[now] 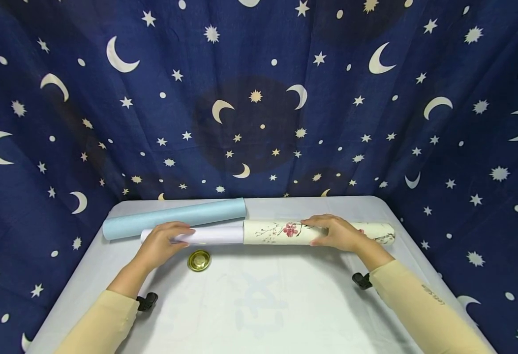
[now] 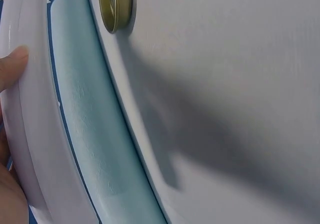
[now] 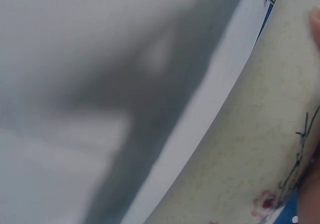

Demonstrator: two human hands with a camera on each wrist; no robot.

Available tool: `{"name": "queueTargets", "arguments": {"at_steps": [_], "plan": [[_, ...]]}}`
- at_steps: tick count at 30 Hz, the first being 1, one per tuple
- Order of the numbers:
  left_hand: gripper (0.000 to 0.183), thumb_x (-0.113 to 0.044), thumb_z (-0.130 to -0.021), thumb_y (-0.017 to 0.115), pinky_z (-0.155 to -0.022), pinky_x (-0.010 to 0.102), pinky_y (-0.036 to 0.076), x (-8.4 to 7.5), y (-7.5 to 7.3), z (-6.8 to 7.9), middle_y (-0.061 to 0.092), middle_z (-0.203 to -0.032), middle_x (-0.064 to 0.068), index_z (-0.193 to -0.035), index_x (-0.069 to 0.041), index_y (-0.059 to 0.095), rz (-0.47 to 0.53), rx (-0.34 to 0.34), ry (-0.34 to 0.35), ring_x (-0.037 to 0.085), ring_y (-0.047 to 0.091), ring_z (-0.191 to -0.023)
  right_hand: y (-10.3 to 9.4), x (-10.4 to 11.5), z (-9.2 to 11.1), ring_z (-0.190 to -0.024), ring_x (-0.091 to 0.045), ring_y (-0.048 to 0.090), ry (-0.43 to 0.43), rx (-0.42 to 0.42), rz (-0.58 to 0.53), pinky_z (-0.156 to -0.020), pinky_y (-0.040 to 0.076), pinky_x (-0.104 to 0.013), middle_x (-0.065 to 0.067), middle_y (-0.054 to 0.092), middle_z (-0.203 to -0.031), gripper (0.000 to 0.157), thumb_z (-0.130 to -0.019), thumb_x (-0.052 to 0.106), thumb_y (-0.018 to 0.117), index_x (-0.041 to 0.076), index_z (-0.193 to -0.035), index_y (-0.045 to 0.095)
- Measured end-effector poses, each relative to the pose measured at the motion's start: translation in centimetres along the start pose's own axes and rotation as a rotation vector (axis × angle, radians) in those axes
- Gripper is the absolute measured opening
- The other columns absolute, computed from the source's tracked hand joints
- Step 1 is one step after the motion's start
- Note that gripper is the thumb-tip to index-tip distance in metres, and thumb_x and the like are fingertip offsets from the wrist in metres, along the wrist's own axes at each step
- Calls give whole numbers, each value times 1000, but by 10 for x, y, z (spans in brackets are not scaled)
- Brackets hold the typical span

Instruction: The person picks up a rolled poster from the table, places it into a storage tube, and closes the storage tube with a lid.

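My left hand [image 1: 161, 242] grips a thin white paper roll [image 1: 219, 235] near its left end, thumb on the near side. The white roll's right end meets or runs into a wider cream wallpaper roll [image 1: 259, 232] with a pink blossom-branch print. My right hand [image 1: 336, 232] holds this cream roll from above, around its middle. In the left wrist view, the thumb [image 2: 19, 58] presses on the white roll [image 2: 37, 108]. The cream roll [image 3: 240, 134] fills the right side of the right wrist view, its shadow falling on the table. Most fingers are hidden behind the rolls.
A light blue roll [image 1: 174, 215] lies slanted behind the white one, at the back left of the white-covered table [image 1: 307, 295]. A round gold tin-like piece [image 1: 198, 260] sits just in front. A dark blue curtain [image 1: 259, 59] with moons and stars surrounds the table.
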State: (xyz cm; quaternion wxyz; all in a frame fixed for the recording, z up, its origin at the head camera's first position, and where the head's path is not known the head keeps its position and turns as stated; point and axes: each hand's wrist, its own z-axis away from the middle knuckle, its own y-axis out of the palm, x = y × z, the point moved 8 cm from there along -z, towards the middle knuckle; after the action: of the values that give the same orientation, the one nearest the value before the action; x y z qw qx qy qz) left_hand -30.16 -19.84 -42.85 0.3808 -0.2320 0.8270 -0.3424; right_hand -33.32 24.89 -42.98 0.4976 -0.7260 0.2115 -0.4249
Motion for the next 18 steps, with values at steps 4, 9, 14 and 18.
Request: {"name": "queueTargets", "arguments": {"at_steps": [4, 9, 14, 18], "plan": [[38, -5, -78, 85, -97, 48, 48, -3, 6, -1, 70, -121, 7, -113, -14, 77, -9, 13, 0, 29, 64, -115, 2, 1, 0, -128, -34, 53, -11, -8, -15, -105, 41, -56, -4, 61, -137, 66, -79, 40, 85, 29, -139, 62], [38, -7, -78, 86, -98, 50, 48, -5, 10, -2, 69, -123, 4, -113, -17, 78, -31, 9, -11, 30, 63, -115, 5, 3, -1, -128, -33, 53, -8, -11, -30, -104, 41, -56, -4, 61, -137, 66, -79, 39, 86, 28, -139, 62], [39, -8, -77, 87, -98, 50, 47, -6, 13, -2, 69, -123, 2, -113, -19, 78, -46, 4, -8, 30, 63, -115, 6, 6, -2, -129, -33, 53, 3, -8, -49, -106, 40, -56, -5, 61, -138, 66, -78, 38, 86, 29, -139, 62], [40, -6, -76, 87, -98, 49, 47, -11, 16, -4, 69, -122, 3, -113, -18, 78, -41, -7, 37, 29, 63, -115, 8, 7, -4, -129, -34, 53, -2, -7, -47, -106, 40, -56, -6, 60, -139, 66, -79, 41, 85, 29, -140, 61]]}}
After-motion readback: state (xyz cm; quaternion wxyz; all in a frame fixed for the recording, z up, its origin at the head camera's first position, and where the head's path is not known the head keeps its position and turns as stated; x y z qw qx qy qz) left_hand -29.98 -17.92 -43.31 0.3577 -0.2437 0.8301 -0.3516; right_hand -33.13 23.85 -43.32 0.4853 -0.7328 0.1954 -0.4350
